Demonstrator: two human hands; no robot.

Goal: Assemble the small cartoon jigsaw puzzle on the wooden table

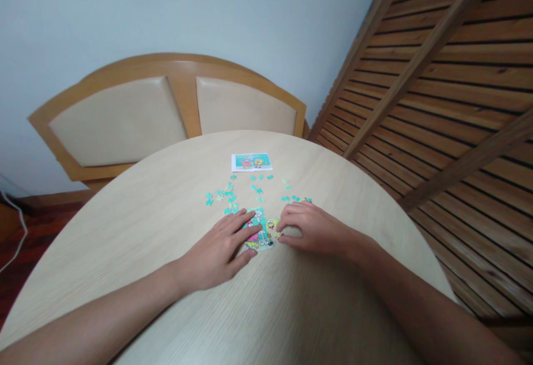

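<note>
A partly joined jigsaw puzzle (pixel 263 233) with cartoon figures on turquoise lies on the table near its middle. My left hand (pixel 220 246) rests flat over its left side, fingers spread across the joined pieces. On the right, a yellow cartoon-face section (pixel 272 224) sits against the joined part; whether it is fully locked in, I cannot tell. My right hand (pixel 310 226) is at that section's right edge, with thumb and index finger curled in on a puzzle piece (pixel 280 234), mostly hidden by the fingertips.
Loose turquoise puzzle pieces (pixel 229 193) lie in groups beyond the hands, others (pixel 289 198) beside the right hand. Farther back is a picture sheet (pixel 252 162) with the cartoon scene. Behind the round table (pixel 137 232) stand a padded wooden chair back (pixel 179 65) and a slatted wooden screen (pixel 449 87).
</note>
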